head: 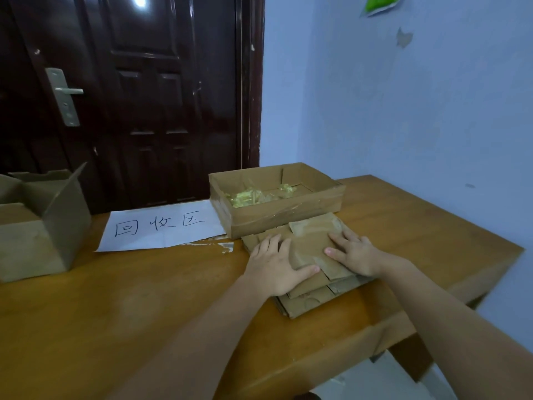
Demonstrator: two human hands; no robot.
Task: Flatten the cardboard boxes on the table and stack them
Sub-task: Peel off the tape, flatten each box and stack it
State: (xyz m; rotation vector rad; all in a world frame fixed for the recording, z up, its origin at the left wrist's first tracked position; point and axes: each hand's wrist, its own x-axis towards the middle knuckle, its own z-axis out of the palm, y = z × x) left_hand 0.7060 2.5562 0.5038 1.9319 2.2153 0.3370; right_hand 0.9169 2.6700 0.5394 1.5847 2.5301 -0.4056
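A stack of flattened brown cardboard pieces [310, 249] lies on the wooden table [121, 307], right of centre. My left hand [274, 264] rests palm down on the stack's left side, fingers spread, thumb across the top piece's near edge. My right hand [353, 252] lies flat on the stack's right side. Both hands press on the top piece and grip nothing. An upright open cardboard box [37, 229] stands at the table's left edge, its flaps raised.
A shallow open cardboard tray [282, 212] with crumpled yellowish tape inside sits just behind the stack. A white paper sheet [161, 226] with handwritten characters lies left of it. A dark door stands behind; a blue wall is on the right.
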